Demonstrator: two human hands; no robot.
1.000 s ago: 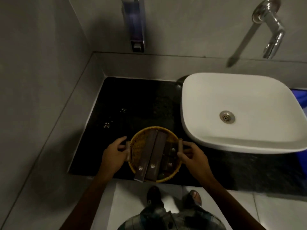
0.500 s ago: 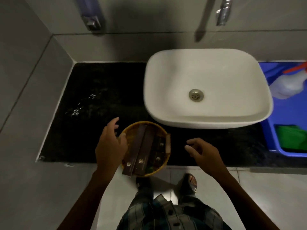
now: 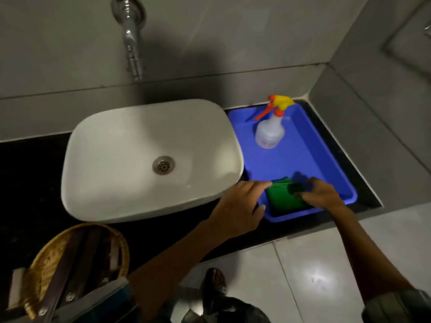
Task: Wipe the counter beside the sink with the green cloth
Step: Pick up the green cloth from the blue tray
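So the round woven wicker basket (image 3: 70,264) with the dark flat bars in it is now sitting at the front left edge of the black stone counter (image 3: 30,178), and both hands have let go of it. A second ago they were gripping its 2 sides, so that bit looks done, and the counter left of the white rectangular basin (image 3: 149,159) is lying bare in what I can see of it.

Moving right past the basin, the left hand (image 3: 238,203) is reaching over the near left corner of the blue plastic tray (image 3: 326,159), fingers pointing loosely ahead and touching the left edge of the folded green cloth (image 3: 283,199). The right hand (image 3: 319,194) is coming in from the other side, fingertips curled down and seeming to pinch a fold of that cloth. The cloth itself is lying in the tray's near end, not lifted yet.

The white spray bottle with the red and yellow trigger (image 3: 270,131) is standing untouched at the tray's far end.

I'd say wiping hasn't started; they're just grabbing the cloth.
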